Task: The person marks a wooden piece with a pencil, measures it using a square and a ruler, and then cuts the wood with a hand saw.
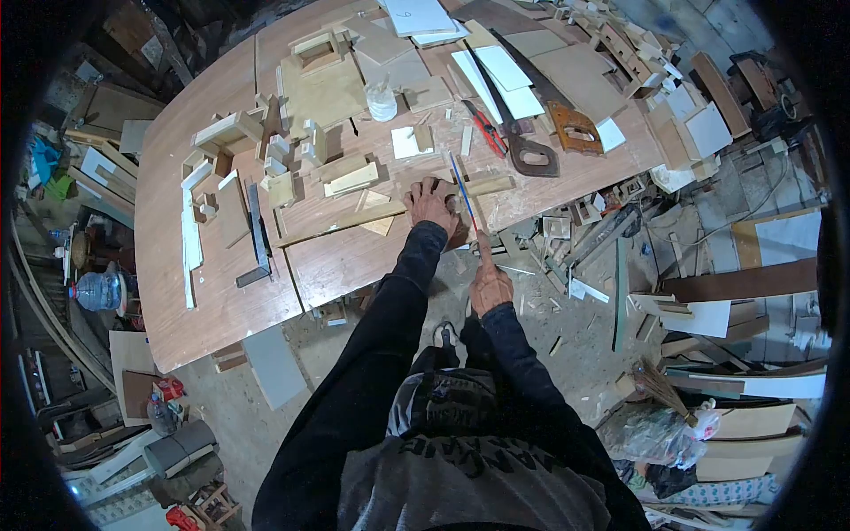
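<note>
My left hand (431, 203) presses down on a long narrow wood strip (341, 224) near the table's front edge, its fingers bent over the wood. My right hand (490, 288), just off that edge, is closed round the near end of a thin saw with a blue and red blade (464, 190). The blade lies across the wood beside my left hand, and a piece of the wood (491, 186) shows on its right. The saw's handle is hidden in my right hand. A small block under my left hand is mostly covered.
On the table (239, 310) are a black-handled handsaw (534, 159), a wooden-handled saw (575, 130), red pliers (485, 129), a plastic cup (381, 102), a metal square (257, 239) and small wooden frames (230, 133). Wood scraps and boards lie on the floor around.
</note>
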